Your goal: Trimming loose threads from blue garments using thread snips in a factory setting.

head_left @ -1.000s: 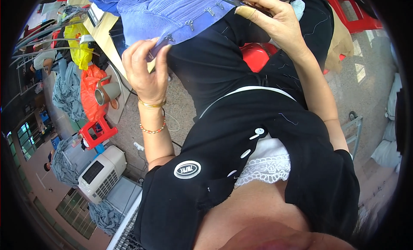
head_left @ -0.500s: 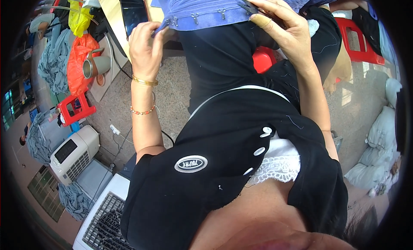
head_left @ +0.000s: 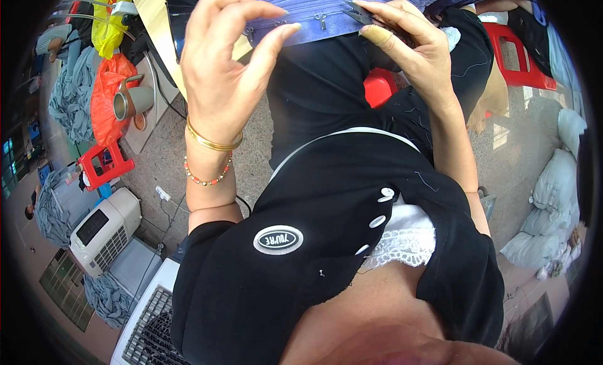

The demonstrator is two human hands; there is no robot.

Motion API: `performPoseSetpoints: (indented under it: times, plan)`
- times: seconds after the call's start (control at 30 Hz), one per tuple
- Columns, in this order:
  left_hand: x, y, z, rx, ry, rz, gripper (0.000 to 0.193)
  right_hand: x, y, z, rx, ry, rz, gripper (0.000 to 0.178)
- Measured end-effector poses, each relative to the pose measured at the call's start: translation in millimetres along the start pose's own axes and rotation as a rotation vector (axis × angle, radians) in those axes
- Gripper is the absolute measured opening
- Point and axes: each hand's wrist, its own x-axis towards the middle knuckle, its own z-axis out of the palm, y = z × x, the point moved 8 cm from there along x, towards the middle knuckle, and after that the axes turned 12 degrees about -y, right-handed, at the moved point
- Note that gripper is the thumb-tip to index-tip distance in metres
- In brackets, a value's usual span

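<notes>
A blue ribbed garment [head_left: 336, 27] lies over my lap at the top of the view, with several small metal hooks along its near edge. One hook [head_left: 321, 21] shows plainly between my hands; others are partly behind my left fingers. My left hand [head_left: 217, 82] hovers above that edge, thumb and forefinger apart, nothing visible between them. In my right hand [head_left: 418, 48] is a pair of dark thread snips [head_left: 359, 15], blades pointing left over the cloth just right of the hook. Its thumb has a yellowish covering.
Left of my hands, a dark phone [head_left: 179, 23] lies on a pale wooden table [head_left: 151, 13]. Beyond are a yellow bag [head_left: 108, 29], an orange bag [head_left: 107, 95], a mug [head_left: 135, 102] and a red stool [head_left: 103, 165]. Another red stool [head_left: 534, 79] and white bundles [head_left: 556, 183] stand right.
My left hand has let go of the garment's left end and come up and toward me, its fingers spreading. My right hand stays nearly in place with the snips.
</notes>
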Motion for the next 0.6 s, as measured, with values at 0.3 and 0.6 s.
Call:
performPoseSetpoints:
  times: [0.3, 0.6]
  plan:
    - [10.8, 7.7, 13.4, 0.112, -0.144, 0.065, 0.016, 9.5, -25.4, 1.5, -0.169, -0.025, -0.079, 0.033]
    - [2.6, 3.1, 15.5, 0.110, -0.045, 0.130, 0.014, 16.8, -46.1, 0.4, -0.089, 0.014, -0.061, 0.040]
